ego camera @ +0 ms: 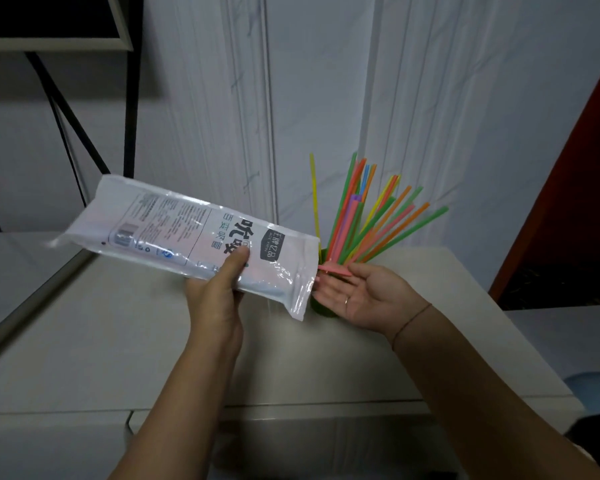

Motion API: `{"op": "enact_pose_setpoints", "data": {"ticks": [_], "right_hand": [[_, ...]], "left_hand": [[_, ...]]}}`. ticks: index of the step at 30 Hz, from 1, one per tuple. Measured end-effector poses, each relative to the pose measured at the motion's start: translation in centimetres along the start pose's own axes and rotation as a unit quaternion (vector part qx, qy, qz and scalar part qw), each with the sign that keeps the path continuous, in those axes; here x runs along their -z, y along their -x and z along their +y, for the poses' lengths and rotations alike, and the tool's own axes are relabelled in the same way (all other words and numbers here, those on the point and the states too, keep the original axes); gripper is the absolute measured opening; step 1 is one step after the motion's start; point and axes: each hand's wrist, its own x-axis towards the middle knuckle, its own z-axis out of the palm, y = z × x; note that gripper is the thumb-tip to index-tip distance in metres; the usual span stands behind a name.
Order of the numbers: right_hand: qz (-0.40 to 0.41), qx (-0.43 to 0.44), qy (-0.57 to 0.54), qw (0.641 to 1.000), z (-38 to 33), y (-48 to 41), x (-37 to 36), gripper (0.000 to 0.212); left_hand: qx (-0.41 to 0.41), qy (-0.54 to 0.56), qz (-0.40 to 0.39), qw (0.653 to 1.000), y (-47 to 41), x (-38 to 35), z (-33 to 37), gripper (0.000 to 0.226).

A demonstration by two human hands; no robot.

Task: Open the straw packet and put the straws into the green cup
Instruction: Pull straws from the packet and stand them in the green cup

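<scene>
My left hand [219, 289] grips the white straw packet [187, 233], which is tilted with its open mouth down to the right. A couple of pink straws [333, 269] poke out of that mouth. My right hand [364, 296] is held palm up, fingers apart, just under and beside those straw ends; the thumb touches them. The green cup [321, 311] stands behind the packet's mouth and my right hand, mostly hidden. Several coloured straws [371, 216] fan out of it, upward and to the right.
The cup stands on a pale cabinet top [153, 341] against a white panelled wall. A black metal frame [129, 109] rises at the left. A dark red panel [575, 188] stands at the right, and the cabinet's front edge runs below my forearms.
</scene>
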Motion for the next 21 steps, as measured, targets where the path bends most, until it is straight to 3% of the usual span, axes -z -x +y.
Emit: {"op": "enact_pose_setpoints", "data": {"ticks": [8,16,19,21], "right_hand": [[0.011,-0.031,0.007,0.999,0.8,-0.4,-0.2,0.031],[-0.038,0.021,0.024,0.999,1.1,0.1,-1.3,0.029],[-0.013,0.104,0.125,0.987,1.1,0.3,-1.5,0.023],[0.015,0.156,0.239,0.958,1.2,0.7,-1.6,0.015]], "left_hand": [[-0.045,-0.067,-0.041,0.996,0.4,-0.6,-0.4,0.045],[0.009,-0.038,-0.024,0.999,-0.2,0.1,-0.8,0.054],[0.073,-0.007,0.002,0.997,-0.4,0.5,-1.1,0.045],[0.115,0.021,0.023,0.993,-0.5,0.6,-1.3,0.037]]}}
